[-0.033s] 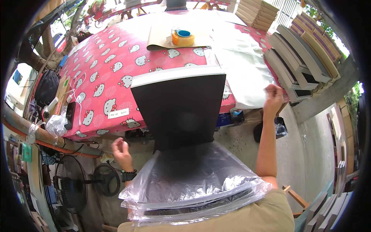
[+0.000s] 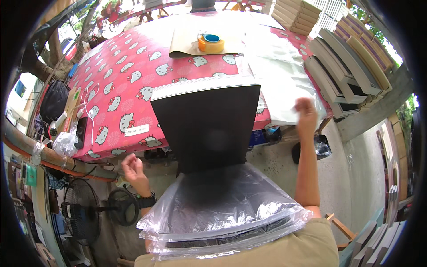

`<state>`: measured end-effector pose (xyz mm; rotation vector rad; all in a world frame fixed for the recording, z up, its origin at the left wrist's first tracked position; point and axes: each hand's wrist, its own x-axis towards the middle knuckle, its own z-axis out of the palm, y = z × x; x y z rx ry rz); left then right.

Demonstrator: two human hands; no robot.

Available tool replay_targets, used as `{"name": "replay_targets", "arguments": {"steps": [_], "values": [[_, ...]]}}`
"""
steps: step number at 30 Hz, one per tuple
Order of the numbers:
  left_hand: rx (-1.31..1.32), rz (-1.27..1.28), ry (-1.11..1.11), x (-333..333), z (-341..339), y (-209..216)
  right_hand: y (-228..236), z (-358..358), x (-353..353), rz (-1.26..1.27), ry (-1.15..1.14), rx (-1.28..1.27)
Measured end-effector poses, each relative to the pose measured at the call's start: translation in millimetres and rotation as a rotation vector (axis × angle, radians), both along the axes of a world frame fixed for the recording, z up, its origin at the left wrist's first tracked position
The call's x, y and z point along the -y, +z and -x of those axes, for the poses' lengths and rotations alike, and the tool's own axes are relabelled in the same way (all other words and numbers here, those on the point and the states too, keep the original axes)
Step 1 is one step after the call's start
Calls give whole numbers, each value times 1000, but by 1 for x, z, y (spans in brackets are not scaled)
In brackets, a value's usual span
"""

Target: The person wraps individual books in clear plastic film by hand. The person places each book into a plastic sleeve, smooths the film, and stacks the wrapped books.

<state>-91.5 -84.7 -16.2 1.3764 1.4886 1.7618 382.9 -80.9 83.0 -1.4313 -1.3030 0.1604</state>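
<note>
A large black-faced slab (image 2: 207, 124) with a white top edge, like a thick book or pad, leans up against the table's front edge. Its lower part sits inside a clear plastic bag (image 2: 231, 209), which spreads across my lap. My left hand (image 2: 135, 174) is raised to the left of the slab, fingers apart and holding nothing. Off to the right, by the table's front corner, my right hand (image 2: 307, 115) is in the air near some clear plastic sheets (image 2: 284, 84). Motion blurs its fingers. Neither hand touches the slab or the bag.
A pink patterned cloth covers the table (image 2: 120, 84). Tape rolls (image 2: 211, 43) rest on brown paper (image 2: 182, 44) at the back. Thick books (image 2: 342, 71) are stacked at the right. A black fan (image 2: 82, 211) stands low at left, and a white cable (image 2: 91, 113) lies on the table's left side.
My left hand has risen slightly and moved left, its fingers opening more. My right hand has shifted a little left and down. The slab and bag have stayed still.
</note>
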Motion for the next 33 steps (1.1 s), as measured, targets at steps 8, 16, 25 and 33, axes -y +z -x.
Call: {"name": "replay_targets", "arguments": {"steps": [8, 16, 25, 33], "values": [[-146, 129, -1269, 1, -121, 149, 64, 170, 33, 266, 835, 51], [229, 312, -1059, -7, -121, 140, 55, 152, 18, 385, 712, -429], [741, 330, -997, -8, -142, 126, 47, 173, 20, 228, 542, -242], [762, 373, -1136, -9, -144, 112, 35, 173, 21, 113, 508, -35]]}}
